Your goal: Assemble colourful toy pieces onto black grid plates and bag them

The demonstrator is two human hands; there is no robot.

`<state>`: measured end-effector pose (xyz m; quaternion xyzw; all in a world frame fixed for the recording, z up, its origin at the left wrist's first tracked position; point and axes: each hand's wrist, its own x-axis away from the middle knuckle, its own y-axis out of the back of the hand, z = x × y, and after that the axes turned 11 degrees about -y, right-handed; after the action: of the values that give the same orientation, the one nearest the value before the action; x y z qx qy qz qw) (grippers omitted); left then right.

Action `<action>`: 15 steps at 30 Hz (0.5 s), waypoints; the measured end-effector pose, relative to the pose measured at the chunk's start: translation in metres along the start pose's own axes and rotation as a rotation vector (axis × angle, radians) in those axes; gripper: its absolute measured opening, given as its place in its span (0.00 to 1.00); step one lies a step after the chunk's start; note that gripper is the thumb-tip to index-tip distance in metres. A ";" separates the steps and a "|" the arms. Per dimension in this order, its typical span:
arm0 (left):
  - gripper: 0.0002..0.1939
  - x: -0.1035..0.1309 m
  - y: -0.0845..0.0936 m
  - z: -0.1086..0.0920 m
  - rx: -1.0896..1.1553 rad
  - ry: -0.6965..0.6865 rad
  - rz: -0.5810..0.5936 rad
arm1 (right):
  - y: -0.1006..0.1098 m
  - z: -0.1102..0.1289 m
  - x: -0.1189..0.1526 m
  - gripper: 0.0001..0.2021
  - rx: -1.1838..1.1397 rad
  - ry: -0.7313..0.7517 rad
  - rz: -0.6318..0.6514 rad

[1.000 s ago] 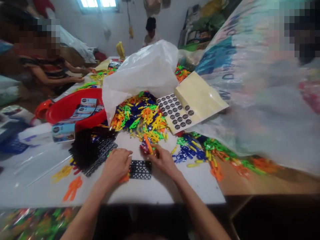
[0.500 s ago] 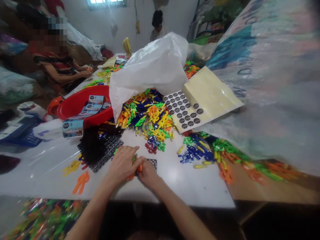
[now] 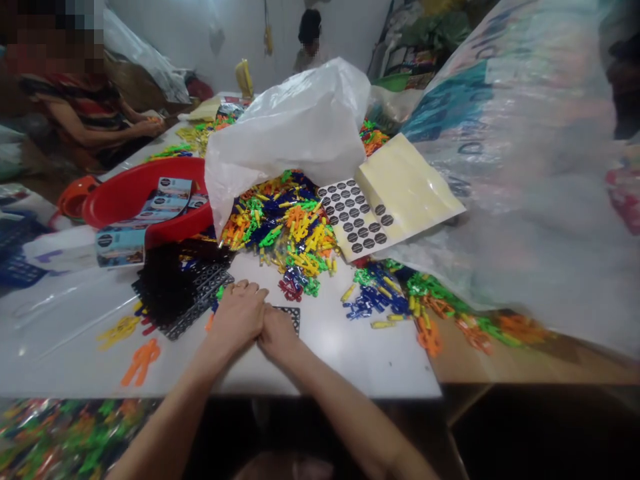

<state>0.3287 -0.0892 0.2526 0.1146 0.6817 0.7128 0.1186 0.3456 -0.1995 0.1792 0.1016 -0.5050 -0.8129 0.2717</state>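
My left hand (image 3: 242, 312) and my right hand (image 3: 280, 331) press together above the white table, the left one lying partly over the right. Their fingers are curled inward, and whatever lies between them is hidden. A black plate with holes (image 3: 294, 315) shows from behind my right hand. Small orange, blue and green pieces stick out just left of my left hand. To its left lies a stack of black perforated plates (image 3: 203, 300). An orange figure-shaped plastic piece (image 3: 141, 362) and yellow pieces (image 3: 118, 331) lie nearer the table's left side.
Colourful plastic pieces (image 3: 300, 230) spill from a white plastic bag (image 3: 290, 133). A sheet of round black stickers (image 3: 356, 227) stands right of them. A red basin (image 3: 120, 193) holds printed cards (image 3: 173, 193). A large filled bag (image 3: 525, 167) is at right. Another person (image 3: 85, 120) sits at left.
The orange piece seen between my hands before is now hidden, as my hands have closed together. The whole view has shifted, so most things appear further left.
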 end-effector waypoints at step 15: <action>0.14 0.011 0.012 -0.011 0.055 -0.083 -0.020 | 0.100 -0.056 -0.071 0.12 0.355 -0.034 -0.037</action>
<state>0.3150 -0.0966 0.2640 0.1403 0.6965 0.6874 0.1507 0.4634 -0.2383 0.2329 0.1436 -0.6430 -0.7176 0.2258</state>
